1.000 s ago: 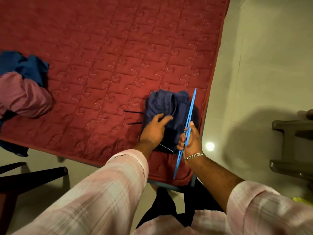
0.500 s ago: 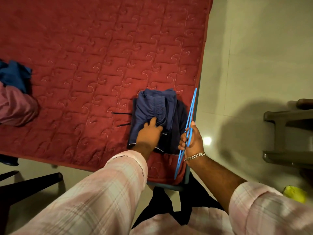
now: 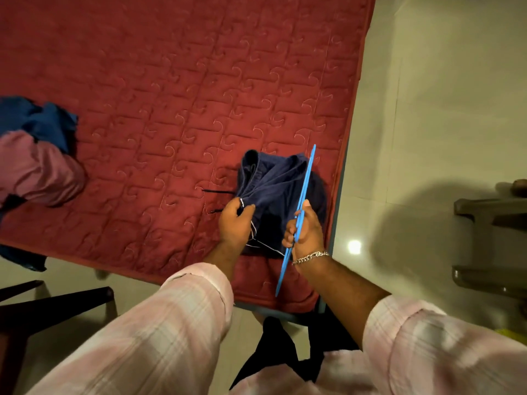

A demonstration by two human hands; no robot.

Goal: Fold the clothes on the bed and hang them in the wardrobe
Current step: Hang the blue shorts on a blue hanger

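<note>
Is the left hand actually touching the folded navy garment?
Touching. The head view shows the left hand with its fingers and thumb pinching a bunched edge of the navy garment and lifting it off the red mattress.

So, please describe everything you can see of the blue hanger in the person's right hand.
The blue hanger looks like thin, smooth plastic. It is seen nearly edge-on, so it reads as a long, narrow blue strip; its hook cannot be made out. It stands tilted, its upper end away from the person and its lower end toward them. The right hand grips it near the middle, fingers curled round it. It is held over the dark navy garment near the edge of the red mattress; whether it touches the cloth is unclear.
</note>
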